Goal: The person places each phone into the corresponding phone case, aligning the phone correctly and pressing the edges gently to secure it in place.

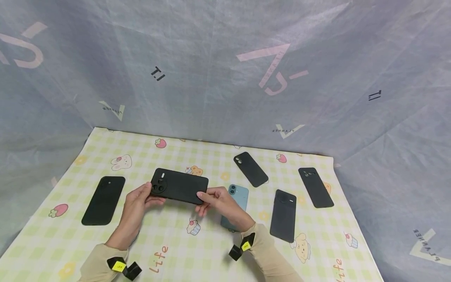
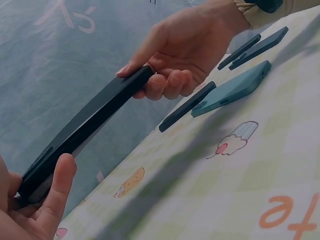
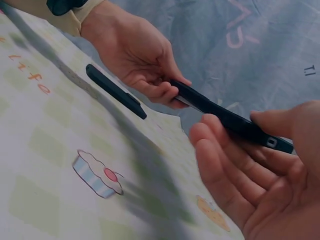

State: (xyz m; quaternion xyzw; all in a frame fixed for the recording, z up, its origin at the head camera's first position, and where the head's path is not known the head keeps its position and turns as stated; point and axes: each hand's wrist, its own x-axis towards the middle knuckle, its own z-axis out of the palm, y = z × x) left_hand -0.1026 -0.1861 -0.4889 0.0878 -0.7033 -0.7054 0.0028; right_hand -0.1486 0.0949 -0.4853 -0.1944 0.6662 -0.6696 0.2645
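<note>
Between the two hands, above the table, hangs a black phone case (image 1: 183, 187) with a round camera ring and a small pale slot. My left hand (image 1: 135, 201) holds its camera end, thumb on the edge and fingers beneath. At the opposite end, my right hand (image 1: 222, 201) pinches the corner, its thumb on the back face. Seen edge-on in the left wrist view, the case (image 2: 95, 117) shows a paler strip along its underside; I cannot tell whether a phone is inside. A port opening shows at its end in the right wrist view.
A teal phone (image 1: 240, 197) lies partly under my right forearm. Right of it are a black phone (image 1: 283, 219) with a round camera ring and two black cases (image 1: 251, 169), (image 1: 317, 190). A flat black phone or case (image 1: 103, 200) lies left. Grey cloth (image 1: 211, 78) hangs behind the checked tablecloth.
</note>
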